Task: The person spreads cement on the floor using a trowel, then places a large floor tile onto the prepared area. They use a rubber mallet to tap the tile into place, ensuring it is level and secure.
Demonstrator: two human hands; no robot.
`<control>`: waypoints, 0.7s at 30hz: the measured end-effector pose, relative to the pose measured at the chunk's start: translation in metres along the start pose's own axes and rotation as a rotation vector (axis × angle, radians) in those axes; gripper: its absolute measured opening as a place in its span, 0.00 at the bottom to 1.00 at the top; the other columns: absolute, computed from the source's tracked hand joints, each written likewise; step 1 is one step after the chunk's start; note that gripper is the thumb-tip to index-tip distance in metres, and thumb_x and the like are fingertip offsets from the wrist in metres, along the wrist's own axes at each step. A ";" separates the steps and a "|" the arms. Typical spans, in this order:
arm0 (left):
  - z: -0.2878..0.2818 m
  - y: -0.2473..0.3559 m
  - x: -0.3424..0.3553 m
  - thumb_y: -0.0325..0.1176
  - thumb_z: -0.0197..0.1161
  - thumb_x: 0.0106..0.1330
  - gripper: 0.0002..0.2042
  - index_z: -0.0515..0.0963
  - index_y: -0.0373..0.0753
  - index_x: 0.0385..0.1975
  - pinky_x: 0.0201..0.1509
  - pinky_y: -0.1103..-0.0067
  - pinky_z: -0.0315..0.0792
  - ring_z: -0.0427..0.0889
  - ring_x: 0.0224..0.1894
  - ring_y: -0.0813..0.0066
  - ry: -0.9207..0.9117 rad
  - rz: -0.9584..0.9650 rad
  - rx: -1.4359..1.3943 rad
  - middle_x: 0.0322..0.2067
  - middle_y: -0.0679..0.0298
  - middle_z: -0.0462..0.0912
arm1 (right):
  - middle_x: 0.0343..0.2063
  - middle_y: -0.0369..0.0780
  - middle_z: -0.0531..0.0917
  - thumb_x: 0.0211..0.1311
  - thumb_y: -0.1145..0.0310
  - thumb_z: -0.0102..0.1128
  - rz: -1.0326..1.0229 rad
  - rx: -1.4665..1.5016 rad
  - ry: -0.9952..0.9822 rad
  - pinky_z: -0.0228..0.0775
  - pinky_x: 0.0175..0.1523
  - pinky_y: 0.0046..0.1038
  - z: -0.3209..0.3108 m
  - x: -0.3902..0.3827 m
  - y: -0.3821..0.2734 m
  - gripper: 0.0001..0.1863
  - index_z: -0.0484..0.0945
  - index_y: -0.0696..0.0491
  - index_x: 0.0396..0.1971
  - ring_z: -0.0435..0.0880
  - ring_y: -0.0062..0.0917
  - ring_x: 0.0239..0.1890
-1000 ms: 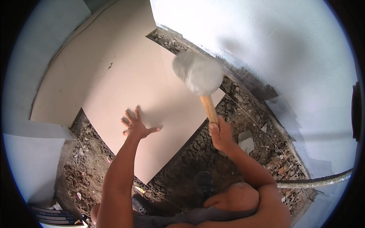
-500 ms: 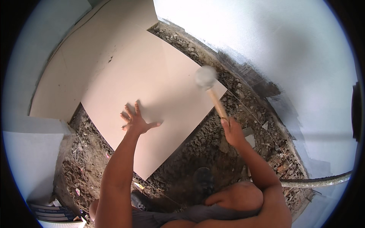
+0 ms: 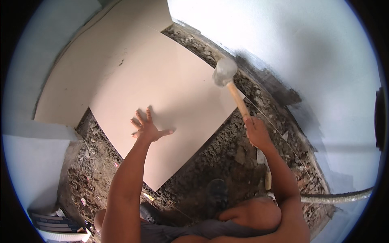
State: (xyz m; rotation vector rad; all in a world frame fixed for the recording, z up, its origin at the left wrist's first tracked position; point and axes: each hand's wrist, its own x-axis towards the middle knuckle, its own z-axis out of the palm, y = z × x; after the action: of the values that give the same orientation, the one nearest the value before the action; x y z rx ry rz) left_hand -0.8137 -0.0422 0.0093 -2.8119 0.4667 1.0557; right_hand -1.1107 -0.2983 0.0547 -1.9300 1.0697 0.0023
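Note:
A large beige floor tile point(image 3: 178, 97) lies over rough mortar, one corner toward me. My left hand point(image 3: 146, 127) rests on it with the fingers spread and nothing held. My right hand point(image 3: 256, 131) is closed round the wooden handle of a mallet point(image 3: 225, 72) with a pale grey head. The mallet head is over the tile's right edge, near its right corner; whether it touches the tile I cannot tell.
More beige tiles point(image 3: 67, 91) are laid at the far left. A taut string point(image 3: 275, 127) crosses the rubble point(image 3: 300, 162) along the right wall point(image 3: 324, 81). A grey hose point(image 3: 336, 197) lies at the right. A cardboard box point(image 3: 56, 224) stands at the lower left.
My right hand and the mallet have moved a little to the right, the mallet head also farther away from me. My left hand stays spread on the tile. The whole view has shifted slightly.

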 end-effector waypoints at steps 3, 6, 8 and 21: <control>-0.006 -0.010 -0.006 0.72 0.74 0.33 0.73 0.28 0.57 0.75 0.60 0.29 0.55 0.23 0.73 0.29 0.019 -0.007 -0.003 0.73 0.47 0.17 | 0.17 0.36 0.72 0.74 0.53 0.47 -0.112 0.218 0.057 0.66 0.28 0.33 0.006 -0.020 -0.054 0.21 0.72 0.58 0.33 0.72 0.23 0.20; -0.001 -0.054 0.004 0.69 0.78 0.29 0.75 0.28 0.58 0.75 0.59 0.32 0.61 0.30 0.73 0.26 0.039 0.134 0.142 0.74 0.47 0.22 | 0.18 0.37 0.72 0.74 0.52 0.47 -0.352 0.329 0.011 0.67 0.31 0.34 0.029 -0.036 -0.060 0.22 0.74 0.59 0.33 0.73 0.24 0.22; -0.002 -0.068 0.009 0.68 0.79 0.27 0.76 0.27 0.59 0.74 0.60 0.35 0.63 0.33 0.73 0.27 0.024 0.236 0.261 0.75 0.49 0.24 | 0.17 0.35 0.72 0.74 0.51 0.47 -0.463 0.102 0.147 0.67 0.28 0.31 0.055 -0.019 0.001 0.23 0.75 0.59 0.36 0.73 0.21 0.21; 0.012 -0.143 -0.020 0.71 0.75 0.30 0.74 0.27 0.57 0.75 0.67 0.41 0.60 0.34 0.74 0.33 0.016 0.133 0.274 0.75 0.51 0.26 | 0.13 0.30 0.71 0.72 0.55 0.52 -0.830 0.267 -0.237 0.61 0.20 0.28 0.089 -0.040 -0.005 0.16 0.73 0.54 0.32 0.70 0.20 0.14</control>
State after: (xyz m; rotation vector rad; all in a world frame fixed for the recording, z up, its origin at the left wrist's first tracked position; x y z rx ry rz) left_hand -0.7895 0.1011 0.0118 -2.5791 0.7468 0.9124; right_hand -1.0976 -0.2071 0.0209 -1.9305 0.0579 -0.3454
